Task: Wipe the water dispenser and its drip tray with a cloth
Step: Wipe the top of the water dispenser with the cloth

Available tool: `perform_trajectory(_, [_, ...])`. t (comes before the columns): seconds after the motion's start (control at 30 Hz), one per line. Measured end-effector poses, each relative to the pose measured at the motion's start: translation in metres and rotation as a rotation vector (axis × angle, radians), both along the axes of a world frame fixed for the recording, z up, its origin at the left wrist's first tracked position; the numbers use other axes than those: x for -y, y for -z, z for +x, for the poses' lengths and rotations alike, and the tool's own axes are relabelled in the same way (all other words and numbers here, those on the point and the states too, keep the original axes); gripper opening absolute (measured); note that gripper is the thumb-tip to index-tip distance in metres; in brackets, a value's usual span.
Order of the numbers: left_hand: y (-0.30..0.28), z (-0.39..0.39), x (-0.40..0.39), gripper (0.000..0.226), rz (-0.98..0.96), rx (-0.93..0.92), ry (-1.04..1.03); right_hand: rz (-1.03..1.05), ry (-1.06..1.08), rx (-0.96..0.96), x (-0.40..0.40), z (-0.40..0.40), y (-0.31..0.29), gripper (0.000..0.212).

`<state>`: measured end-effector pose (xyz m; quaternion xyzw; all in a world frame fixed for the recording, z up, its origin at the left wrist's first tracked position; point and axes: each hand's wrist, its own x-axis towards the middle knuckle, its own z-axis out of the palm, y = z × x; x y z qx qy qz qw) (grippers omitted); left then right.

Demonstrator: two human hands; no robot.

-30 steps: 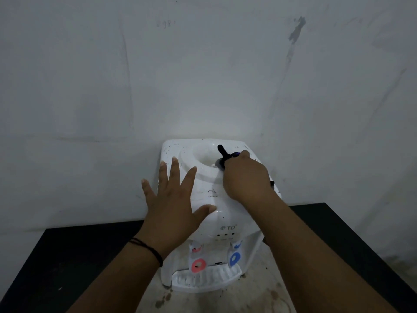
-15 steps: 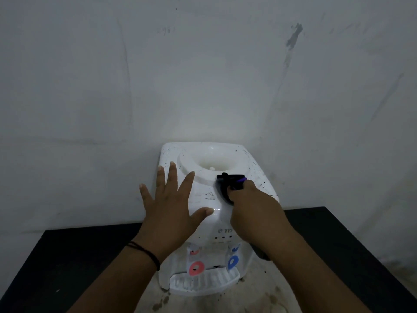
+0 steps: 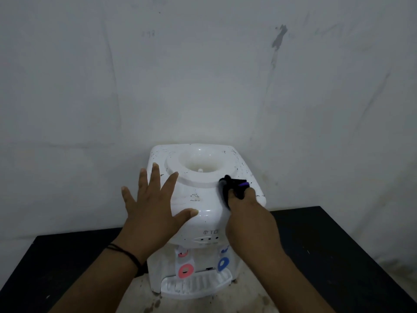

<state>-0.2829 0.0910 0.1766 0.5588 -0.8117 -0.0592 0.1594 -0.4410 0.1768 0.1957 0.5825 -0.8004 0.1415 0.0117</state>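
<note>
A white tabletop water dispenser stands against the wall, its top recess speckled with dark dirt. Its white slotted drip tray juts out at the bottom, below a red tap and a blue tap. My left hand lies flat with spread fingers on the dispenser's front left shoulder. My right hand grips a dark cloth with a purple edge and presses it on the top's front right corner.
The dispenser sits on a pale stained mat on a black table. A grey marked wall rises right behind it. The table's dark surface extends left and right of the dispenser.
My right hand has drawn the cloth from the top recess out toward the front right corner. The left hand has stayed flat in place.
</note>
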Motion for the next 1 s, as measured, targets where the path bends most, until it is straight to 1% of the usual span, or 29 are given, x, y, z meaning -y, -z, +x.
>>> perform_trajectory(0.1, [-0.002, -0.001, 0.002, 0.099, 0.013, -0.004, -0.022, -0.007, -0.132, 0.034, -0.007, 0.009, 0.010, 0.063])
perform_trajectory(0.13, [-0.004, -0.001, 0.002, 0.100, 0.017, -0.001, -0.030, -0.015, -0.135, 0.041, -0.008, 0.006, 0.011, 0.065])
perform_trajectory(0.27, [-0.008, -0.002, -0.002, 0.102, 0.018, 0.011, -0.062, -0.072, -0.027, 0.044, -0.011, -0.008, 0.015, 0.066])
perform_trajectory(0.4, [-0.013, -0.005, -0.005, 0.104, 0.007, 0.034, -0.092, -0.098, -0.198, 0.056, -0.014, 0.001, 0.029, 0.070])
perform_trajectory(0.47, [-0.017, -0.007, -0.006, 0.103, -0.014, 0.033, -0.094, -0.152, -0.186, 0.046, -0.012, -0.011, 0.033, 0.073])
perform_trajectory(0.57, [-0.020, -0.013, -0.010, 0.100, -0.038, 0.002, -0.087, -0.196, -0.164, 0.015, -0.012, -0.021, 0.033, 0.077])
perform_trajectory(0.7, [-0.020, -0.028, -0.015, 0.087, -0.083, -0.034, -0.081, -0.096, -0.287, 0.072, -0.016, -0.031, 0.032, 0.069])
perform_trajectory(0.77, [-0.019, -0.034, -0.018, 0.084, -0.098, -0.061, -0.078, -0.117, -0.260, 0.064, -0.015, -0.045, 0.024, 0.067])
perform_trajectory(0.83, [-0.018, -0.038, -0.020, 0.088, -0.089, -0.062, -0.045, -0.088, -0.245, 0.063, -0.015, -0.053, 0.019, 0.067])
perform_trajectory(0.93, [-0.017, -0.048, -0.023, 0.106, -0.038, -0.012, 0.064, -0.052, -0.358, 0.054, -0.017, -0.055, 0.018, 0.066])
perform_trajectory(1.0, [-0.017, -0.055, -0.023, 0.114, -0.007, 0.045, 0.094, -0.066, -0.351, 0.032, -0.015, -0.066, 0.017, 0.065])
